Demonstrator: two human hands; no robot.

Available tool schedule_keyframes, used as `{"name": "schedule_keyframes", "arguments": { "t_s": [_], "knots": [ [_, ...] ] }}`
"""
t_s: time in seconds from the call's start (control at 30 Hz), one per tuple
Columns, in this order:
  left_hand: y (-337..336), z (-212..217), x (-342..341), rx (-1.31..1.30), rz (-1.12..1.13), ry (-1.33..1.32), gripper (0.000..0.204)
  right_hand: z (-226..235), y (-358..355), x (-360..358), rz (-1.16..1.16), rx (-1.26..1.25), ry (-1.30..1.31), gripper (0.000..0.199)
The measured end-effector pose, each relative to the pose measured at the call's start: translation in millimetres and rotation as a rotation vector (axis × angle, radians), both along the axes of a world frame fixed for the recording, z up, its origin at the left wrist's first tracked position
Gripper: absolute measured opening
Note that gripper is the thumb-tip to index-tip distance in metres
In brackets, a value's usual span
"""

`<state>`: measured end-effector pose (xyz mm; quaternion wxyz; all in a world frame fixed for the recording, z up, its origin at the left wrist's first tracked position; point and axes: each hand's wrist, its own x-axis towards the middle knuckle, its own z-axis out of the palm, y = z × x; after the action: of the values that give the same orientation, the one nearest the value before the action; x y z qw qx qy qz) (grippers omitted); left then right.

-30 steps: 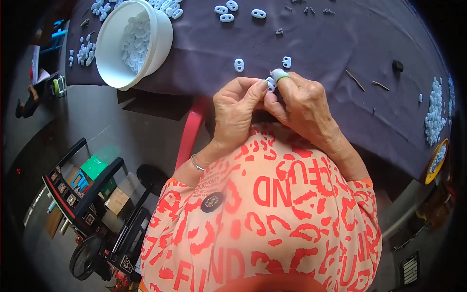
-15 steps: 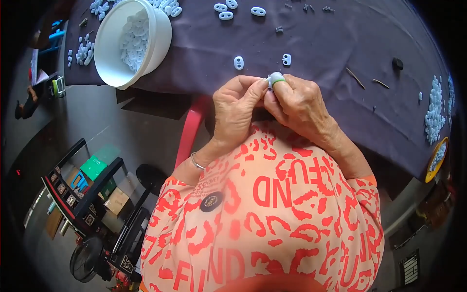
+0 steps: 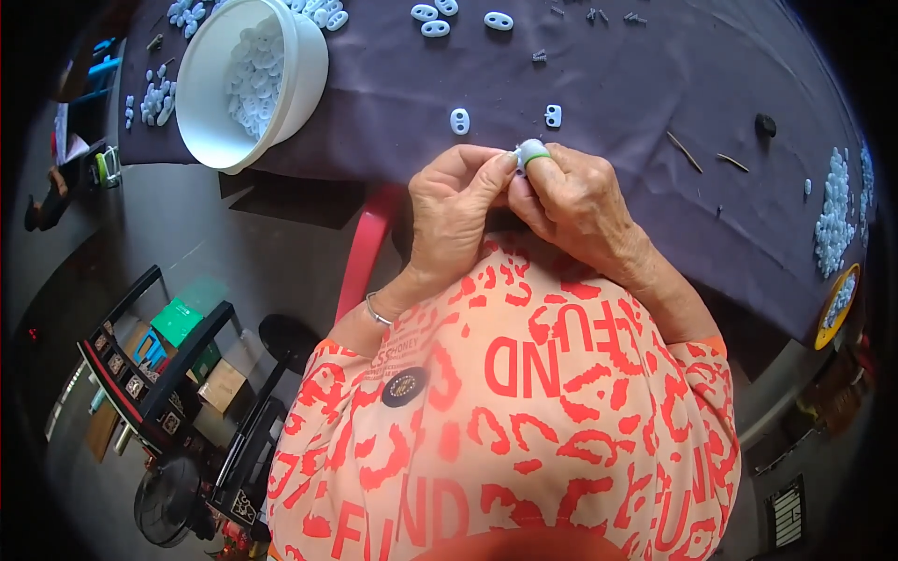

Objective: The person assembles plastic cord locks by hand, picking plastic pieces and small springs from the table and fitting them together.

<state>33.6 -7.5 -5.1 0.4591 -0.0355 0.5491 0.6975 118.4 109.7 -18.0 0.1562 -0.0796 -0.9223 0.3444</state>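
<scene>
My left hand (image 3: 454, 201) and my right hand (image 3: 585, 192) meet just past the table's near edge, thumbs and fingers pinched together. Between their fingertips is a small white plastic cord lock piece (image 3: 520, 166), mostly hidden by the fingers. A white finger cover with a green band (image 3: 535, 151) wraps one fingertip of my right hand. Just beyond the hands lie a white oval two-hole cord lock (image 3: 459, 121) and, to its right, a squarer white two-hole piece (image 3: 554, 116). A small metal spring (image 3: 540, 57) rests farther back on the dark cloth.
A white bucket (image 3: 309, 84) of white pieces stands at the left. More oval cord locks (image 3: 435, 29) and several springs (image 3: 634, 18) lie at the back. At the right are two thin brown sticks (image 3: 685, 151), a dark lump (image 3: 765, 125), piled white parts (image 3: 832, 220) and a yellow dish (image 3: 827, 334).
</scene>
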Motion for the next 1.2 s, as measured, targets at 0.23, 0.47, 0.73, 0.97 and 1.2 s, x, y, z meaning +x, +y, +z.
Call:
{"name": "schedule_keyframes", "arguments": {
  "t_s": [0.23, 0.47, 0.73, 0.97, 1.2],
  "knots": [
    [-1, -2, -1, 0.005, -0.017, 0.015, 0.012, -2, -5, 1, -0.005, 0.028, 0.012, 0.012],
    [-2, -4, -2, 0.026, -0.009, -0.021, 0.012, -2, -2, 1, -0.006, -0.022, 0.031, 0.013],
    [0, 0, -6, 0.083, -0.009, -0.1, 0.015, 11, 20, 1, 0.015, -0.547, -0.172, 0.01],
    [-3, 1, -6, 0.029, -0.076, -0.046, 0.018, 19, 20, -2, -0.159, -0.901, -0.23, 0.012],
    [4, 12, -7, 0.014, -0.134, 0.168, 0.017, 19, 21, -1, -0.189, -1.149, -0.179, 0.011]
  ]
}}
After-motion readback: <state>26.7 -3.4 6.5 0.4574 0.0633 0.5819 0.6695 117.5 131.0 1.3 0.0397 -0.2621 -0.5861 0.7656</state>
